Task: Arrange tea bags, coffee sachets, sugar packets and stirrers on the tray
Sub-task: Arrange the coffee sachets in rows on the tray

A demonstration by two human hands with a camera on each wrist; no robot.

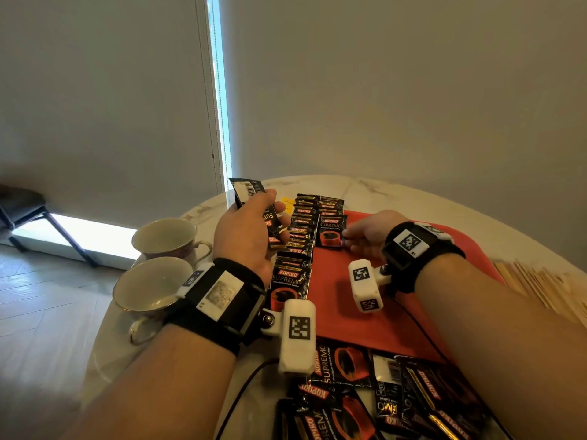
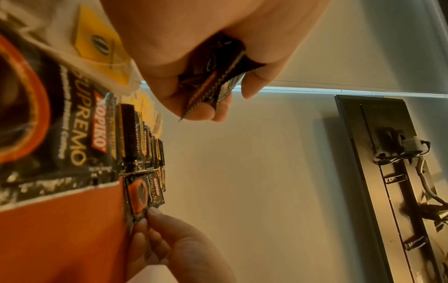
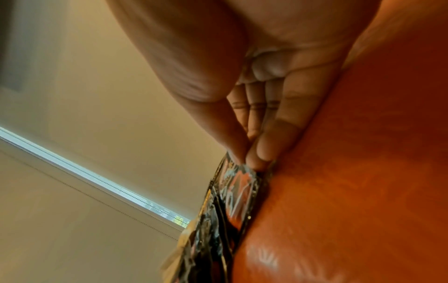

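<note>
A red tray (image 1: 349, 300) lies on the round marble table. Along its left side runs a column of overlapping black coffee sachets (image 1: 298, 239). A second, shorter column (image 1: 330, 206) starts beside it at the far end. My right hand (image 1: 347, 238) pinches the near corner of the front sachet (image 1: 330, 231) of that second column, flat on the tray; the right wrist view shows thumb and fingers (image 3: 261, 145) closed on its edge (image 3: 242, 183). My left hand (image 1: 273, 214) hovers over the first column and grips a bunch of sachets (image 1: 247, 188), also seen from the left wrist (image 2: 211, 84).
Loose coffee sachets (image 1: 381, 401) are heaped at the table's near edge. Two empty teacups (image 1: 165, 236) (image 1: 149, 287) stand left of the tray. Wooden stirrers (image 1: 546, 287) lie right of it. Yellow tea bags (image 1: 287, 201) (image 2: 101, 44) sit beyond the sachets. A chair (image 1: 25, 211) stands far left.
</note>
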